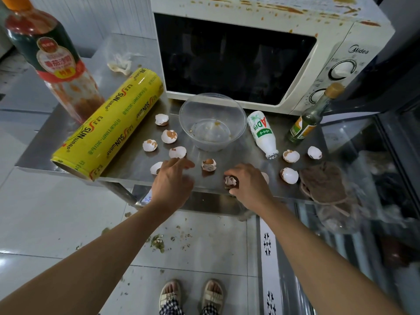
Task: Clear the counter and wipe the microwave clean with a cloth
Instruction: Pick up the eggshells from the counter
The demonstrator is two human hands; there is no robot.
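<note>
Head view: right hand (247, 185) pinches an eggshell (230, 181); left hand (172, 180) hovers with fingers relaxed over the counter (127, 164).

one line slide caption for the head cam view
Right hand holds an eggshell while the left hand reaches among shells before a stained microwave.
</note>
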